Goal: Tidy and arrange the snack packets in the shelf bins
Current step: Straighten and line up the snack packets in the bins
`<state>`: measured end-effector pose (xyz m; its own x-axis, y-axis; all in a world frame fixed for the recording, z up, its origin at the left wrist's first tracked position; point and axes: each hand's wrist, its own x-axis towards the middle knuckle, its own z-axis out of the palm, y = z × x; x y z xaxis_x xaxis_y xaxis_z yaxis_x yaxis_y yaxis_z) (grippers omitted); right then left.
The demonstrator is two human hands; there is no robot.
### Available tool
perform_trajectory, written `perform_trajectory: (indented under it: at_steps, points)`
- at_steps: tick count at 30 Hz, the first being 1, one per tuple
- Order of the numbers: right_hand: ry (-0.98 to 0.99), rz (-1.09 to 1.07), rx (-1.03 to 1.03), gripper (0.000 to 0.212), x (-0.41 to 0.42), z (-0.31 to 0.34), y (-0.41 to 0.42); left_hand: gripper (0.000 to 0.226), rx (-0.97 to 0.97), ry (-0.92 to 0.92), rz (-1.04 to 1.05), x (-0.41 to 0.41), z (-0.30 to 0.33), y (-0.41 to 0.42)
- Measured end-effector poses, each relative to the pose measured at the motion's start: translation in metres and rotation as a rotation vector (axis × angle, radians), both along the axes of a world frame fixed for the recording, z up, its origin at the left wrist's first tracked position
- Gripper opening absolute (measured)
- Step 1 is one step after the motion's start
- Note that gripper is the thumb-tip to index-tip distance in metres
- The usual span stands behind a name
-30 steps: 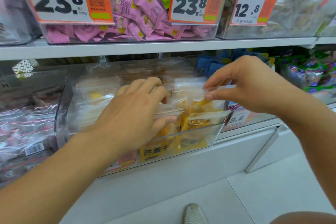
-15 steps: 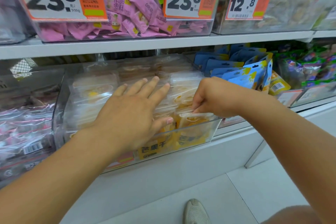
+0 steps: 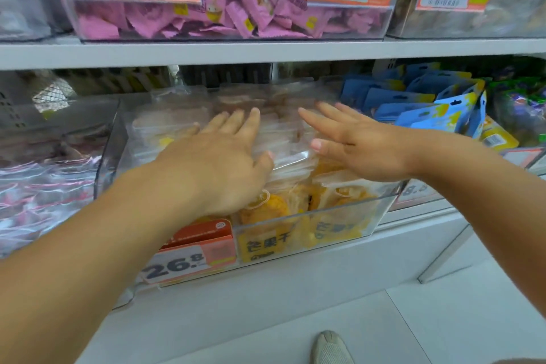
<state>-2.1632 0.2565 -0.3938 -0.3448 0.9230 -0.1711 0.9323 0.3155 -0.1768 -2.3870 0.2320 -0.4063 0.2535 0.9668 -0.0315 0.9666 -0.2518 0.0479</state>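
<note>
A clear plastic bin (image 3: 348, 216) on the lower shelf holds several clear and yellow dried-mango packets (image 3: 334, 213) standing in rows. My left hand (image 3: 224, 162) lies flat on the packet tops at the bin's left and middle, fingers straight. My right hand (image 3: 363, 145) lies flat on the packets at the bin's right, fingers stretched toward the back. Neither hand holds a packet. The packets under both palms are partly hidden.
An orange price tag (image 3: 192, 254) hangs on the bin's front. Blue packets (image 3: 437, 109) fill the bin to the right, silvery packets (image 3: 44, 186) the one to the left. Pink sweets (image 3: 236, 15) sit in the bin on the shelf above. A shoe tip (image 3: 331, 349) shows on the floor.
My right hand let go of the packet it pinched, opened and laid flat on the packets farther back. My left hand stayed pressing on the packet tops. The camera moved closer.
</note>
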Motion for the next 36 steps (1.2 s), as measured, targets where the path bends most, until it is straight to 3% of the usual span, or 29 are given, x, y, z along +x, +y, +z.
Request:
perform_trajectory:
  at_steps: [4, 6, 12, 20, 25, 29, 32, 34, 36]
  points:
    - [0.333, -0.054, 0.141, 0.051, -0.01, 0.008, 0.001, 0.069, -0.056, 0.024, -0.021, -0.004, 0.005, 0.0]
    - [0.29, -0.033, 0.185, 0.049, -0.024, 0.009, 0.015, 0.069, -0.061, 0.034, -0.025, -0.006, 0.006, 0.0]
    - [0.063, -0.112, 0.027, 0.045, -0.061, 0.015, 0.076, 0.071, -0.086, 0.034, -0.007, -0.005, 0.01, 0.001]
    - [0.013, -0.139, -0.03, 0.042, -0.044, 0.003, 0.1, 0.076, -0.091, 0.009, -0.019, -0.006, 0.008, 0.002]
    - [0.178, -0.166, 0.112, 0.049, -0.035, 0.013, 0.112, 0.074, -0.065, -0.038, -0.004, -0.006, 0.008, 0.001]
    - [0.027, -0.171, 0.201, 0.056, -0.037, 0.011, 0.134, 0.076, -0.078, -0.063, -0.002, -0.006, 0.005, 0.004]
    - [0.158, -0.153, 0.202, 0.05, -0.033, 0.007, 0.149, 0.092, -0.103, -0.198, 0.001, -0.01, 0.013, 0.01]
    - [0.252, -0.152, 0.164, 0.053, -0.029, 0.006, 0.154, 0.1, -0.01, -0.288, 0.005, -0.014, 0.021, 0.019]
    - [0.347, -0.193, 0.108, 0.061, -0.019, 0.004, 0.158, 0.094, 0.091, -0.241, 0.017, -0.015, 0.022, 0.031]
